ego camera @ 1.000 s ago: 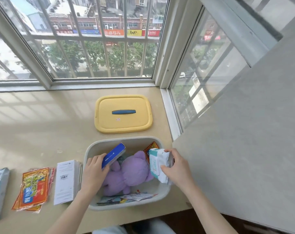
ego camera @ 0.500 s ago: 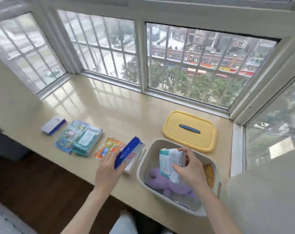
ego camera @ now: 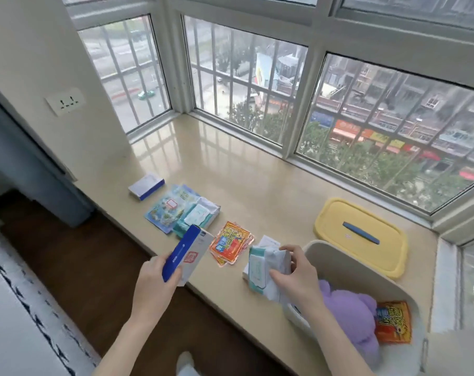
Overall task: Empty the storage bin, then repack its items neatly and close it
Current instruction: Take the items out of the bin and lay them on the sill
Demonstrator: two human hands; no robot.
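At the ledge's [ego camera: 257, 185] near edge, our left hand [ego camera: 155, 280] grips a tilted blue-and-white box [ego camera: 188, 253] that overhangs the floor. Our right hand [ego camera: 295, 270] clutches a wipes pack [ego camera: 265, 263] just left of the storage bin's [ego camera: 347, 264] rim. A purple plush [ego camera: 347, 318] and an orange packet [ego camera: 392, 321] lie inside the bin. Farther left, the orange packets [ego camera: 229, 244], a second wipes pack [ego camera: 198, 219], a blue pouch [ego camera: 168, 210] and a small box [ego camera: 146, 185] line the ledge. The yellow lid [ego camera: 360, 238] lies beyond the bin, with a broad stretch of ledge running to the windows [ego camera: 238, 85].
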